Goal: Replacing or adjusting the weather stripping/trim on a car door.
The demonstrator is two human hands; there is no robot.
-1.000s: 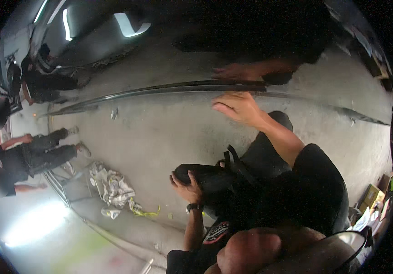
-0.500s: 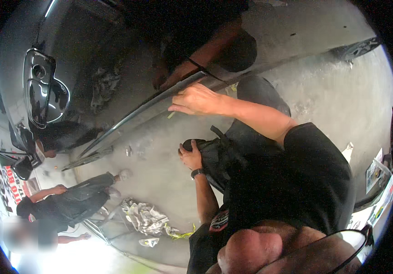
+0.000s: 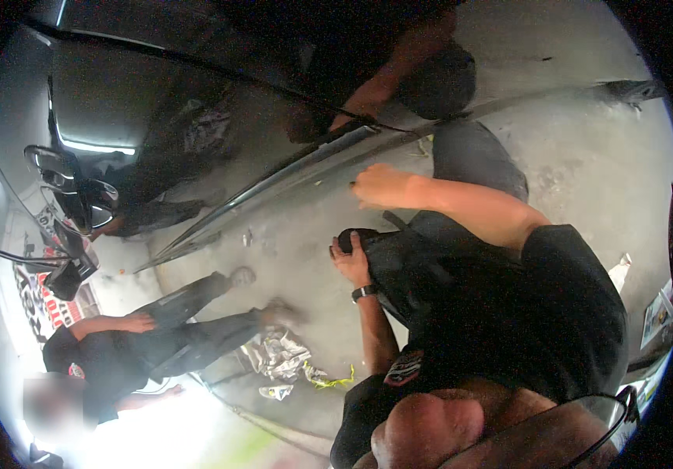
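Note:
My left hand (image 3: 352, 262) rests on my dark-clad knee (image 3: 368, 242) with its fingers apart, a dark watch (image 3: 364, 291) on its wrist. My right hand (image 3: 379, 187) is raised just below the lower edge of a glossy black car door (image 3: 235, 133), near a long trim strip (image 3: 282, 173). Its fingers look bent but are smeared by motion, so whether they hold anything cannot be made out. The car's dark paint reflects my arm and body.
A co-worker (image 3: 125, 352) in dark clothes stands at the lower left. Crumpled covering (image 3: 282, 352) and yellow tape (image 3: 332, 379) lie on the concrete floor (image 3: 587, 164). A car mirror (image 3: 63, 180) is at the upper left; papers (image 3: 657, 320) are at the far right.
My view has turned toward the car. My right hand has drawn slightly away from the trim since half a second ago. The co-worker's feet have moved rightward in the picture.

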